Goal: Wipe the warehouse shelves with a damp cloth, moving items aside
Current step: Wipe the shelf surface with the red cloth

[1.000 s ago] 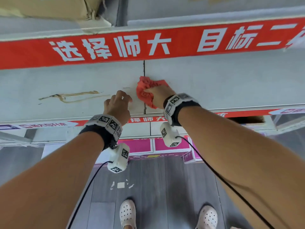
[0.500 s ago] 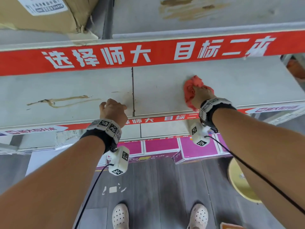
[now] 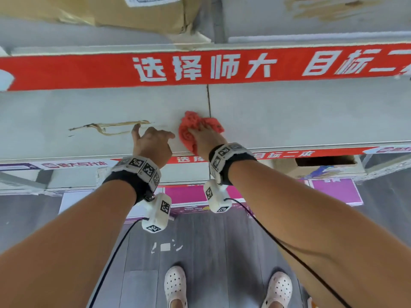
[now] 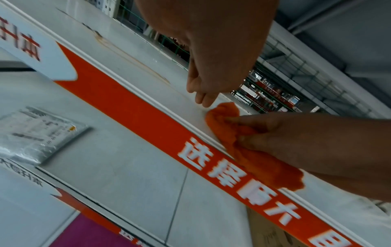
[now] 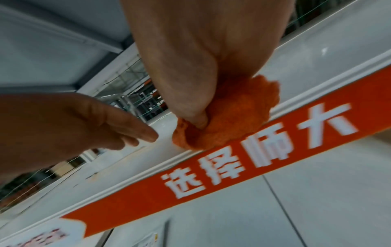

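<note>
A crumpled orange-red cloth (image 3: 192, 126) lies on the grey shelf (image 3: 300, 121), just left of the seam between two panels. My right hand (image 3: 206, 138) grips it and presses it down; the thumb digs into the cloth (image 5: 232, 120), and fingers curl over the cloth (image 4: 224, 122). My left hand (image 3: 153, 142) is just left of it near the shelf's front edge, holding nothing, with fingers loosely extended toward the cloth. A brown streaky stain (image 3: 111, 127) marks the shelf beyond the left hand.
A red banner strip (image 3: 200, 67) with white characters fronts the shelf above, where a cardboard box (image 3: 133, 16) sits. A plastic-wrapped packet (image 4: 31, 133) lies on the lower shelf. Purple boxes (image 3: 333, 190) stand below. White clogs and paper scraps (image 3: 165, 246) are on the grey floor.
The right hand swept the cloth out to the right, then back left to the seam, close beside the left hand. The left hand's fingers have loosened and stretched out.
</note>
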`<state>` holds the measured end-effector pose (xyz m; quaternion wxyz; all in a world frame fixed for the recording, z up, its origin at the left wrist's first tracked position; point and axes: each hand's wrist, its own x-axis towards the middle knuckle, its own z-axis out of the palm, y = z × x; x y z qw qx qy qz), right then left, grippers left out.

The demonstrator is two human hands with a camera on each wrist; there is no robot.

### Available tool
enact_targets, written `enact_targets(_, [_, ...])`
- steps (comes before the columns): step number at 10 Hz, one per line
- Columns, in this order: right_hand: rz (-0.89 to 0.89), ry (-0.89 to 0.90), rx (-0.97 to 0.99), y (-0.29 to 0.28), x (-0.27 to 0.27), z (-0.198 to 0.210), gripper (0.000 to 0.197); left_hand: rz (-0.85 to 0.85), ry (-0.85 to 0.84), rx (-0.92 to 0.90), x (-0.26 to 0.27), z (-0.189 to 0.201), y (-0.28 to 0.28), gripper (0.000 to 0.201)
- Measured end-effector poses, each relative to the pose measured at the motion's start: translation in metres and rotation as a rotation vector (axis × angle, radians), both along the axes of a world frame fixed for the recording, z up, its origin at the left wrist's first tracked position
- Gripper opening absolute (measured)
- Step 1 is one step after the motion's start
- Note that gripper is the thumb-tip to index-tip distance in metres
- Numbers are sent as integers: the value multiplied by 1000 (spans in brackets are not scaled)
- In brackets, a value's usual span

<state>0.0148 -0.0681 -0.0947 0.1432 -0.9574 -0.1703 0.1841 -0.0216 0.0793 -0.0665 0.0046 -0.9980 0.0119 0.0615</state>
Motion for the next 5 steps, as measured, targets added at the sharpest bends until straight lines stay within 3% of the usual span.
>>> enact_targets(2, [183,25,87,75,-2,22,45,114,6,42,-4,0,39,40])
enact_targets(4, [43,-49,-15,22,9,17,47,102,-9,-38,-5,-3,22,54])
enact_targets(5, [-206,320,575,-35,22,10,45,75,27,-57,-4,-4,0,53])
